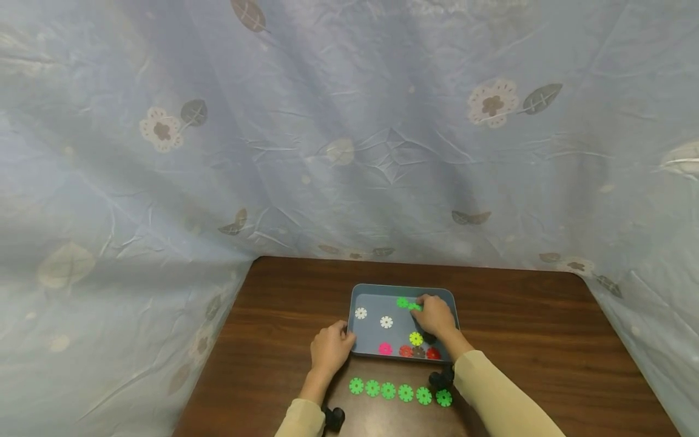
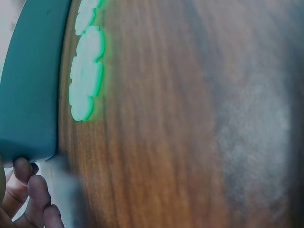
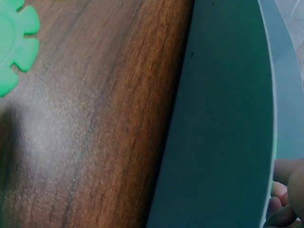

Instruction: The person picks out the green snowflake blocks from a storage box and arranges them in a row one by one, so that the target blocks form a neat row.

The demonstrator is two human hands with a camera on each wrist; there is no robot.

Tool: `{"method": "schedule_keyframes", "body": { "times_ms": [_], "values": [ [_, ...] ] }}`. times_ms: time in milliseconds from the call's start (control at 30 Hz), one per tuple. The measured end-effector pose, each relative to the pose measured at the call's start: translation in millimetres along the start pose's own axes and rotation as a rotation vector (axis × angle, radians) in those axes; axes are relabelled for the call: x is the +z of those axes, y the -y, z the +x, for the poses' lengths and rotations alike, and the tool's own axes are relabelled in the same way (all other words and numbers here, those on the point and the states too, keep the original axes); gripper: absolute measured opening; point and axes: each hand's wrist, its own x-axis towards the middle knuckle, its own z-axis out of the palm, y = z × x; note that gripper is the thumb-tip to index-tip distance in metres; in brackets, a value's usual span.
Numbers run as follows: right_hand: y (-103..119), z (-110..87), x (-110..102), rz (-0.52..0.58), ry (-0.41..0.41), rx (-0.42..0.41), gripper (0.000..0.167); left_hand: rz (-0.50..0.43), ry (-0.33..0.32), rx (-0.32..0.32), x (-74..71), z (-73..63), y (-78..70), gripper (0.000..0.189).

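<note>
Head view, right hand (image 1: 438, 318): fingers bent down to a green disc (image 1: 412, 306) inside the blue-gray tray (image 1: 371, 335); cannot tell whether they pinch it.
Left hand (image 1: 330, 348): grips the tray's near left corner, thumb over its edge, fingers bent outside.
Tray floor: second green disc (image 1: 401, 301), two white discs (image 1: 361, 309), yellow disc (image 1: 416, 335); pink disc (image 1: 385, 348), two red discs (image 1: 406, 351), brown disc (image 1: 418, 352) along the near side.
Wooden table (image 1: 273, 340): six green discs (image 1: 384, 388) in a row before the tray.
</note>
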Motion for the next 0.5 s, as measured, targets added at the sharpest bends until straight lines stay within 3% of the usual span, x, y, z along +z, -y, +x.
{"method": "schedule_keyframes", "body": {
  "times_ms": [233, 500],
  "values": [
    [-1, -2.4, -3, 0.108, -0.009, 0.025, 0.028, 0.005, -0.003, -0.005, -1.0, -0.8, -1.1, 0.025],
    [1, -17.9, -16, 0.240, -0.063, -0.040, 0.021, 0.008, 0.001, -0.002, -1.7, -0.2, -1.6, 0.024]
  ]
}}
